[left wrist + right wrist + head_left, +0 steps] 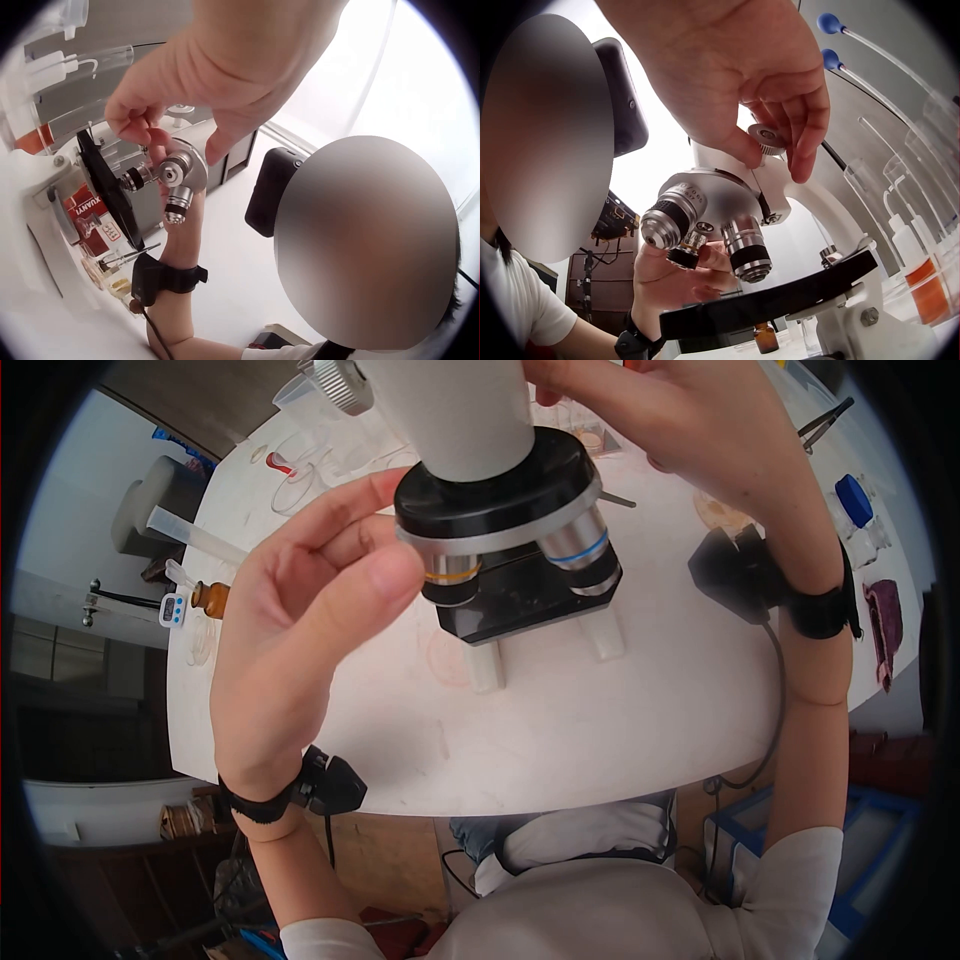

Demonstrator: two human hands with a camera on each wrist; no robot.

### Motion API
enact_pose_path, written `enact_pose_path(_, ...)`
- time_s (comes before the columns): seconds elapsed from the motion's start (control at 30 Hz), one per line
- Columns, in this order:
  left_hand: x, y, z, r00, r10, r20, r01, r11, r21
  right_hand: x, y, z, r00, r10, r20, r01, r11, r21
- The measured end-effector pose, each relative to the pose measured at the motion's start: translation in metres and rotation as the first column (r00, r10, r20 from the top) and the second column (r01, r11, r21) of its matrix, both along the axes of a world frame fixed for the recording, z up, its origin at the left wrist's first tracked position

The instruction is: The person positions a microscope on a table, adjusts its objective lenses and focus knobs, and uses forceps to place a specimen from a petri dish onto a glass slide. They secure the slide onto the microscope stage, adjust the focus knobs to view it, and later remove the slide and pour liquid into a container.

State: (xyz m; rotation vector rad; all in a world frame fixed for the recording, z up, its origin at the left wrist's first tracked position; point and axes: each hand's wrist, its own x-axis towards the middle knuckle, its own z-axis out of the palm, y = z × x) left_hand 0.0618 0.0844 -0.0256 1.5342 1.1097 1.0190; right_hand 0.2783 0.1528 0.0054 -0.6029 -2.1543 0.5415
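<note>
A white microscope (832, 202) has a black-and-silver rotating nosepiece (500, 505) (731, 196) above its black stage (530, 600) (109, 187) (772, 300). One objective (452, 575) has a yellow ring, another (580, 555) a blue ring. The left hand (300, 590) (232, 67) (671, 281) has its thumb and fingers round the nosepiece's edge, at the left in the head view. In the right wrist view, the right hand (742, 82) pinches a round metal knob (767, 137) on the microscope's side; its fingertips are cut off in the head view (690, 440).
An amber bottle (210, 599) and a small timer (172, 610) stand at the left. Clear containers (300, 405) are behind. A blue-capped jar (853, 500) and a purple cloth (884, 630) lie at the right. Tubes with blue bulbs (830, 24) rise behind the microscope.
</note>
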Motion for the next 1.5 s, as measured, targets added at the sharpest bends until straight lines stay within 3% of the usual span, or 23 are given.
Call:
enact_pose_path(0.03,-0.002,0.008,-0.001,0.997,-0.057,0.041,0.060,0.996,-0.061,-0.003,-0.002,-0.003,1.000,0.000,0.001,0.000,1.000,0.001)
enact_pose_path(0.07,-0.004,0.016,-0.002,0.997,-0.059,0.043,0.061,0.996,-0.058,-0.008,-0.004,-0.009,0.996,-0.093,-0.001,0.093,0.990,0.109)
enact_pose_path(0.1,-0.005,0.023,-0.004,0.989,-0.136,0.065,0.141,0.987,-0.072,-0.010,-0.006,-0.013,0.983,-0.185,-0.014,0.184,0.959,0.215)
enact_pose_path(0.13,-0.007,0.027,-0.006,0.974,-0.211,0.087,0.219,0.972,-0.085,-0.008,-0.004,-0.013,0.982,-0.186,-0.015,0.185,0.959,0.215)
enact_pose_path(0.2,-0.008,0.029,-0.004,0.975,-0.219,0.046,0.223,0.970,-0.100,-0.003,0.003,-0.012,0.999,-0.004,-0.054,0.011,0.991,0.135)
enact_pose_path(0.23,-0.007,0.031,-0.002,0.966,-0.253,0.047,0.257,0.958,-0.126,-0.004,0.001,-0.013,0.998,-0.005,-0.057,0.013,0.991,0.134)
enact_pose_path(0.3,-0.006,0.032,-0.001,0.957,-0.287,0.047,0.291,0.945,-0.149,-0.009,-0.005,-0.014,0.981,-0.192,-0.018,0.191,0.955,0.228)
enact_pose_path(0.33,-0.006,0.031,-0.001,0.962,-0.271,0.029,0.273,0.952,-0.138,-0.006,-0.003,-0.010,0.981,-0.193,-0.019,0.192,0.955,0.228)
enact_pose_path(0.4,-0.006,0.031,-0.003,0.967,-0.253,0.009,0.252,0.959,-0.127,0.003,0.001,-0.001,0.998,0.047,-0.032,-0.048,0.999,-0.027)
enact_pose_path(0.43,-0.006,0.031,-0.006,0.970,-0.231,0.078,0.238,0.967,-0.090,0.000,0.000,-0.005,0.998,0.048,-0.034,-0.049,0.998,-0.027)
enact_pose_path(0.5,-0.005,0.030,-0.007,0.966,-0.213,0.148,0.222,0.973,-0.054,-0.009,-0.003,-0.015,0.986,-0.163,-0.036,0.167,0.961,0.218)
enact_pose_path(0.73,0.002,0.026,-0.010,0.981,-0.161,0.111,0.157,0.987,0.046,-0.009,-0.003,-0.014,0.975,-0.221,-0.009,0.214,0.932,0.292)
enact_pose_path(0.83,0.003,0.027,-0.013,0.981,-0.166,0.098,0.159,0.984,0.080,-0.006,-0.004,-0.009,0.966,-0.258,0.017,0.243,0.928,0.283)
enact_pose_path(0.9,0.003,0.027,-0.013,0.981,-0.172,0.095,0.163,0.982,0.097,0.003,0.001,0.000,0.998,0.040,-0.041,-0.039,0.999,0.019)
enact_pose_path(0.97,0.004,0.026,-0.008,0.982,-0.171,-0.076,0.175,0.984,0.046,0.003,0.007,-0.009,0.995,0.062,-0.072,-0.054,0.992,0.117)
enact_pose_path(1.03,0.012,0.022,-0.004,0.980,-0.151,-0.128,0.163,0.983,0.085,0.002,0.006,-0.007,0.991,0.091,-0.100,-0.068,0.975,0.213)
enact_pose_path(1.1,0.017,0.019,0.000,0.976,-0.125,-0.180,0.149,0.981,0.124,0.005,0.000,0.010,0.996,-0.002,0.094,0.007,0.999,-0.054)
enact_pose_path(1.13,0.019,0.018,0.002,0.978,-0.111,-0.177,0.125,0.989,0.074,0.004,0.000,0.008,0.996,-0.002,0.094,0.007,0.998,-0.055)
enact_pose_path(1.3,0.019,0.017,-0.001,0.986,-0.062,-0.156,0.072,0.995,0.063,-0.002,0.005,-0.009,0.998,-0.022,-0.060,0.027,0.996,0.081)
enact_pose_path(1.33,0.019,0.016,-0.001,0.984,-0.050,-0.169,0.063,0.995,0.074,-0.002,0.006,-0.011,0.998,-0.020,-0.061,0.025,0.996,0.082)
enact_pose_path(1.4,0.019,0.015,0.000,0.983,-0.038,-0.182,0.054,0.995,0.085,0.003,0.007,-0.013,0.997,0.058,-0.051,-0.041,0.955,0.292)
enact_pose_path(1.5,0.019,0.014,-0.001,0.975,0.009,-0.223,0.021,0.991,0.131,0.004,0.008,-0.013,0.998,0.058,-0.037,-0.043,0.948,0.315)
